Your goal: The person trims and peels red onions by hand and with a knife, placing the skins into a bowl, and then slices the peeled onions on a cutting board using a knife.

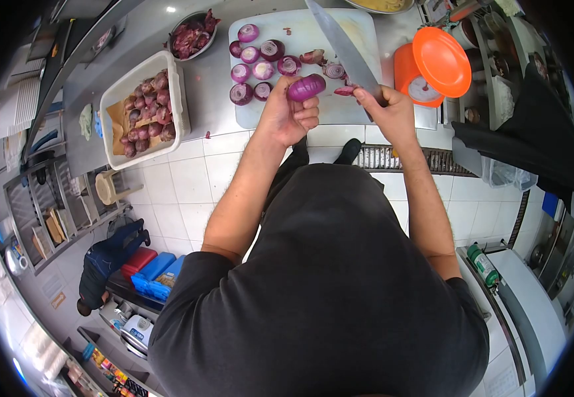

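Note:
My left hand [286, 118] is closed around a peeled red onion [306, 87], holding it above the front of the white cutting board [361, 32]. In my right hand [393, 119] is a large kitchen knife [346, 53], its blade pointing away over the board. A strip of onion skin [344, 90] shows by my right thumb, against the blade. Several trimmed red onions [263, 70] stand on the left half of the board. Loose skin and an onion end [333, 71] lie beside the blade.
A white bin [180, 106] of unpeeled onions stands left, with a metal bowl [192, 36] of skins behind it. An orange scale [419, 83] is right of the board. Another person [105, 264] bends near blue crates [154, 272] at lower left.

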